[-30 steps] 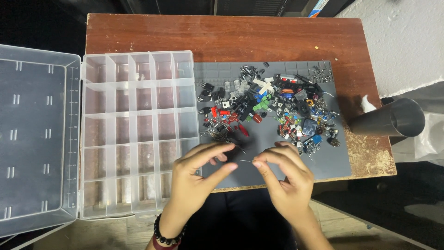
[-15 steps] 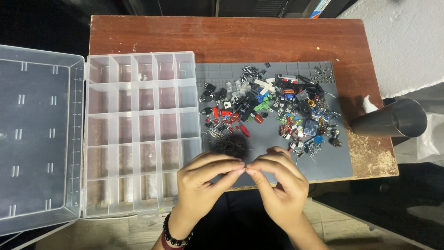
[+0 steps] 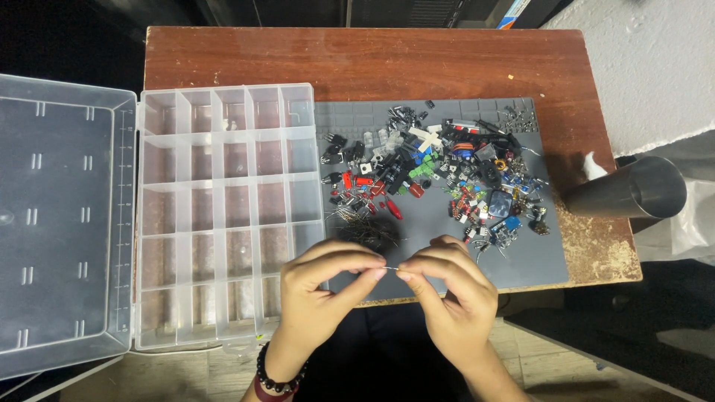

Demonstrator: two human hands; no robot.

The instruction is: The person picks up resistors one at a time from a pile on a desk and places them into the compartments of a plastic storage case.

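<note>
Hands rose slightly; thin wire pinched btwn fingertips.

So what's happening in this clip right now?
A person at a wooden table pinches a thin wire-like part between the fingertips of the left hand and right hand, above the near edge of a grey mat. A heap of small electronic components lies on the mat. An open clear compartment box sits to the left; its compartments look mostly empty.
</note>
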